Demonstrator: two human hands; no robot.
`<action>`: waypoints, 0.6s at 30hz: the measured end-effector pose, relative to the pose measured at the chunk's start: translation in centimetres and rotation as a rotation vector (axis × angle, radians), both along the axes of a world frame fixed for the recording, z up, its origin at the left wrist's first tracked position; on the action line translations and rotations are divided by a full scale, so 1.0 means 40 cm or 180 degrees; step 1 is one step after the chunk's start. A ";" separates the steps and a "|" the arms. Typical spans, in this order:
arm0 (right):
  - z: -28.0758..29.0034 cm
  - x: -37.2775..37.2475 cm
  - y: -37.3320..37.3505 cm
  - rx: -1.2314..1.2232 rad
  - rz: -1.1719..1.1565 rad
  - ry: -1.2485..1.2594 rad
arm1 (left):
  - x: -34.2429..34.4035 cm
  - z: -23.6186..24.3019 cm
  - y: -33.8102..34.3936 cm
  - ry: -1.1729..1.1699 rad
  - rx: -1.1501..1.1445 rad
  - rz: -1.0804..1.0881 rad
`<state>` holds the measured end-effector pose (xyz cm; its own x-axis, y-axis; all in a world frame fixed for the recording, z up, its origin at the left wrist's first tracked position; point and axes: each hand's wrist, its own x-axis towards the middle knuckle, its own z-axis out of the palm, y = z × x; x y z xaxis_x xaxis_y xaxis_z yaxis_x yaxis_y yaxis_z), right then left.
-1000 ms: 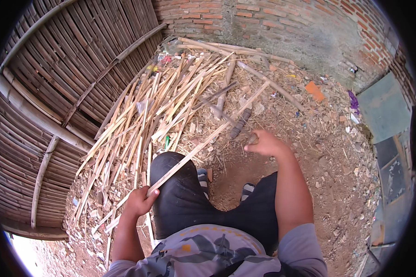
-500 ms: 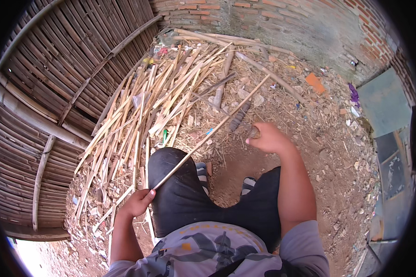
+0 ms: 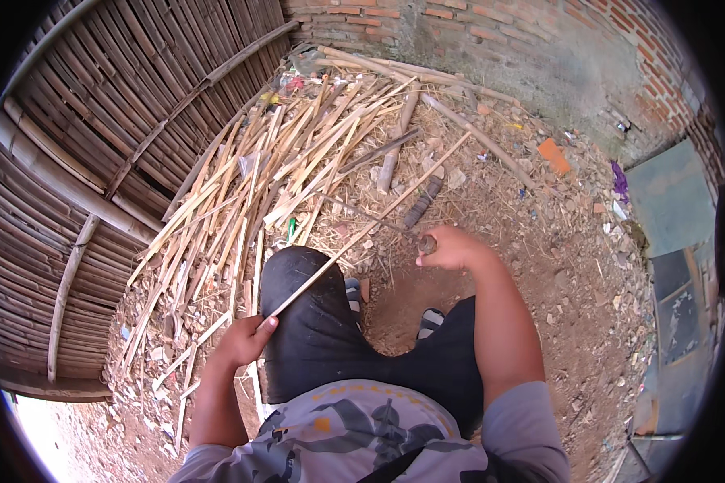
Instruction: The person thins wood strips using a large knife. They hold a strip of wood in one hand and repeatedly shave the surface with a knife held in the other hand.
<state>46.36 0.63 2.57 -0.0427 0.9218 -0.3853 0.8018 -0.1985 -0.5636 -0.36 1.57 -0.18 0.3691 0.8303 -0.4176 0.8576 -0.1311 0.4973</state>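
My left hand (image 3: 246, 340) is closed round the near end of a long bamboo strip (image 3: 330, 264). The strip slants across my left knee and up to the right, its far end above the ground. My right hand (image 3: 453, 247), fingers wrapped, grips the handle of a long-bladed knife (image 3: 426, 244) in front of my right knee. Its thin dark blade points left and crosses the strip beyond my knee; whether the two touch, I cannot tell. Several split bamboo strips (image 3: 242, 209) lie heaped on the ground at the left.
Thicker bamboo poles (image 3: 475, 133) and a dark ridged piece (image 3: 423, 203) lie ahead on the littered ground. A bamboo slat wall (image 3: 129, 88) stands left, a brick wall (image 3: 491, 36) at the back. Grey panels (image 3: 673, 197) lean at the right.
My right hand has moved slightly left and nearer to me, and the knife blade has come down along the strip. My left hand still holds the strip, slightly shifted rightward.
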 end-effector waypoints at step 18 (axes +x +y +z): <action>-0.047 0.008 0.019 0.0493 -0.0338 -0.0231 | 0.020 0.014 -0.022 0.0019 0.0319 0.0070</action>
